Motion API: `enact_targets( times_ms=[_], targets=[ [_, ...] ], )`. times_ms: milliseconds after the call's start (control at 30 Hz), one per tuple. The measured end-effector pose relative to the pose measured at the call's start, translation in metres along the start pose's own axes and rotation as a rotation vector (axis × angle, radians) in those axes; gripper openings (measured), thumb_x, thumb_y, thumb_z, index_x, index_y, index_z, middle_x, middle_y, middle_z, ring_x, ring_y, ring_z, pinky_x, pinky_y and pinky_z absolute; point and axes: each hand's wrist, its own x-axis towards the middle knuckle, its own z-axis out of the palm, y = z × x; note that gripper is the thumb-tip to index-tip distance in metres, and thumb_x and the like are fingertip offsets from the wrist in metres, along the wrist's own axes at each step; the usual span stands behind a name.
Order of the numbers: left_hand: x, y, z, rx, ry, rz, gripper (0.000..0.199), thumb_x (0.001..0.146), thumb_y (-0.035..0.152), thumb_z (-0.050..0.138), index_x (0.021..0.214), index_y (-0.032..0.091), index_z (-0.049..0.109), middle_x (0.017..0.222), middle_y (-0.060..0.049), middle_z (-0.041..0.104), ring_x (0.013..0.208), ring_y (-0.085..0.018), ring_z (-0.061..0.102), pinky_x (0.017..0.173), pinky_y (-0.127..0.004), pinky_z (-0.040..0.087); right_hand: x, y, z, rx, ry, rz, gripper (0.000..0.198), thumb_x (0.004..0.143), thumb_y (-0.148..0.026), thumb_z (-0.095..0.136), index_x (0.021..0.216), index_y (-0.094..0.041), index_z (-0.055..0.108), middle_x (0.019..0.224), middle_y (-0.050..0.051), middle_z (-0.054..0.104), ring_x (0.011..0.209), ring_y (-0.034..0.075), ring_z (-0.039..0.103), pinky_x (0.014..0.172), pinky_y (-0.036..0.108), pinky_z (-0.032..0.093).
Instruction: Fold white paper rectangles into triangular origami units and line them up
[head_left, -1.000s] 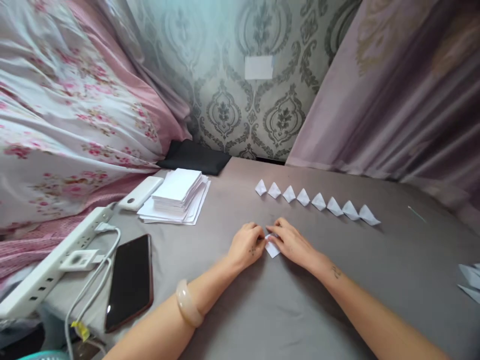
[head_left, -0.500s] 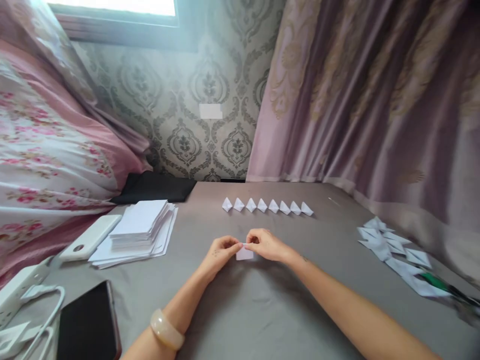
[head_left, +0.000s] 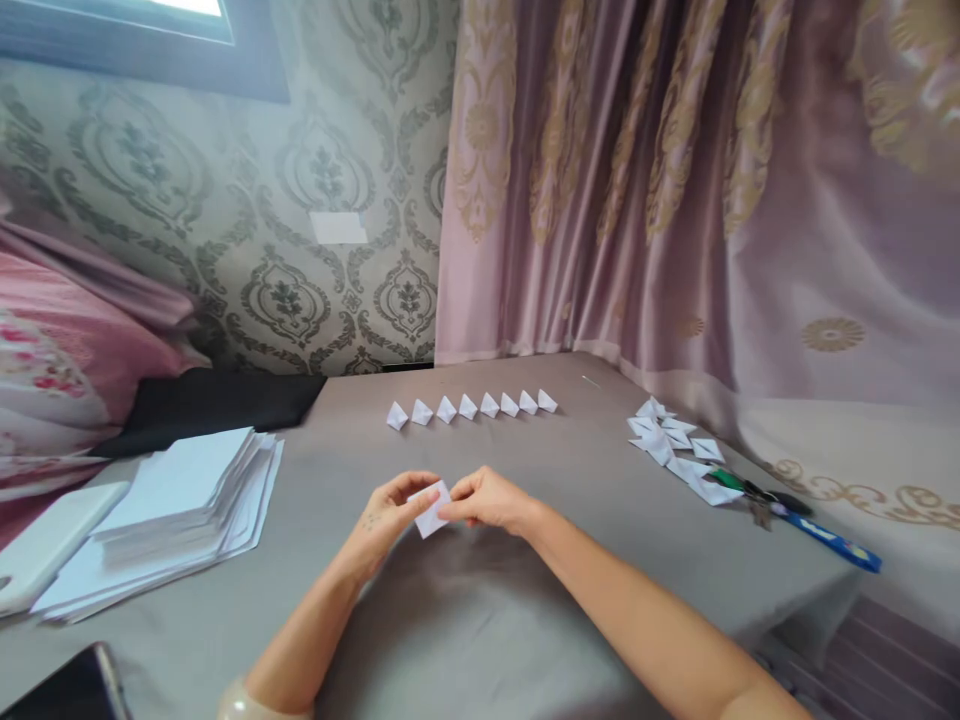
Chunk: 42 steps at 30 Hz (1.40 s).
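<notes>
A small folded piece of white paper [head_left: 430, 519] is held between both hands, tilted so a corner points down, just above the grey cloth. My left hand [head_left: 391, 510] pinches its left side, thumb on the front face. On the other side, my right hand [head_left: 486, 500] grips the right edge between thumb and curled fingers. Beyond the hands stands a row of several small folded paper pieces [head_left: 468, 406] with pointed tops. More folded papers [head_left: 679, 435] lie in a loose pile to the right.
At left, a stack of white paper [head_left: 187, 490] sits beside a white power bank-like slab [head_left: 56, 545]. A dark phone [head_left: 71, 685] lies at lower left, a black folded item [head_left: 232, 408] behind. A blue-handled tool [head_left: 832, 540] and a green object [head_left: 726, 480] rest near the right edge.
The view has swung to the right, bringing the blue-handled tool and the table's right edge into sight. The held paper has turned from square-on to a diamond tilt, with more of it showing.
</notes>
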Motion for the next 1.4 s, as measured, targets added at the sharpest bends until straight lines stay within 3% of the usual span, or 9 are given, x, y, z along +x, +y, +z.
enact_targets(
  times_ms=[333,500,600,700,867,1000,1133,1233,1400],
  targets=[
    [0.010,-0.007,-0.011,-0.019,0.140,0.086,0.029,0.066,0.036,0.076,0.084,0.015,0.069,0.086,-0.006,0.072,0.082,-0.019,0.063,0.078,-0.027,0.046,0.036,0.019,0.014,0.213,0.145,-0.064,0.037,0.063,-0.047,0.074,0.086,-0.018,0.076,0.067,0.000,0.063,0.056,0.008,0.035,0.051,0.023,0.025],
    [0.014,-0.013,-0.018,0.297,0.229,0.269,0.022,0.077,0.038,0.066,0.081,0.016,0.068,0.077,-0.004,0.067,0.072,-0.016,0.059,0.070,-0.026,0.045,0.046,0.023,0.011,0.172,0.162,-0.131,0.037,0.065,-0.041,0.074,0.094,-0.018,0.073,0.081,0.001,0.065,0.061,0.009,0.042,0.057,0.024,0.035],
    [0.015,-0.017,-0.020,0.633,0.308,0.474,0.016,0.084,0.032,0.058,0.081,0.018,0.067,0.080,-0.004,0.064,0.076,-0.016,0.056,0.073,-0.026,0.044,0.046,0.027,0.001,-0.110,0.286,-0.367,0.036,0.067,-0.028,0.074,0.102,-0.020,0.068,0.096,0.002,0.061,0.066,0.010,0.048,0.067,0.025,0.042],
    [0.016,-0.021,-0.020,0.915,0.284,0.622,0.017,0.089,0.024,0.050,0.087,0.020,0.066,0.088,-0.006,0.064,0.082,-0.016,0.054,0.077,-0.028,0.044,0.044,0.030,-0.011,-0.479,0.271,-0.590,0.020,0.083,-0.024,0.059,0.101,-0.024,0.067,0.098,0.004,0.060,0.077,0.013,0.055,0.072,0.024,0.044],
    [0.019,-0.026,-0.016,1.276,0.225,0.737,0.022,0.092,0.018,0.042,0.088,0.018,0.064,0.093,-0.009,0.062,0.082,-0.017,0.050,0.077,-0.031,0.040,0.044,0.038,-0.019,-1.011,0.275,-0.757,0.029,0.095,-0.018,0.038,0.096,-0.020,0.066,0.094,0.007,0.062,0.088,0.017,0.055,0.079,0.028,0.041],
    [0.021,-0.029,-0.015,1.472,0.085,0.661,0.029,0.093,0.016,0.036,0.089,0.017,0.064,0.090,-0.009,0.062,0.079,-0.019,0.050,0.072,-0.031,0.039,0.046,0.045,-0.014,-1.221,0.234,-0.715,0.028,0.094,-0.014,0.039,0.093,-0.019,0.066,0.092,0.008,0.062,0.083,0.018,0.054,0.076,0.030,0.039],
    [0.016,-0.030,-0.014,1.446,-0.050,0.516,0.031,0.094,0.016,0.034,0.096,0.016,0.065,0.088,-0.009,0.062,0.079,-0.019,0.051,0.072,-0.032,0.041,0.043,0.047,-0.012,-1.193,0.129,-0.585,0.024,0.093,-0.013,0.043,0.096,-0.020,0.065,0.093,0.006,0.061,0.082,0.017,0.056,0.069,0.027,0.039],
    [0.010,-0.030,-0.011,1.350,-0.003,0.403,0.030,0.094,0.019,0.035,0.101,0.019,0.065,0.094,-0.010,0.063,0.083,-0.020,0.053,0.074,-0.032,0.042,0.041,0.047,-0.017,-1.018,0.084,-0.493,0.022,0.094,-0.022,0.045,0.102,-0.024,0.065,0.100,0.004,0.059,0.081,0.014,0.057,0.066,0.025,0.040],
    [0.008,-0.030,-0.005,1.071,0.185,0.185,0.020,0.089,0.025,0.047,0.088,0.019,0.067,0.090,-0.008,0.063,0.087,-0.021,0.056,0.075,-0.031,0.044,0.047,0.049,-0.024,-0.737,0.113,-0.378,0.017,0.089,-0.033,0.054,0.094,-0.025,0.069,0.103,0.002,0.059,0.075,0.012,0.058,0.071,0.026,0.043]
  ],
)
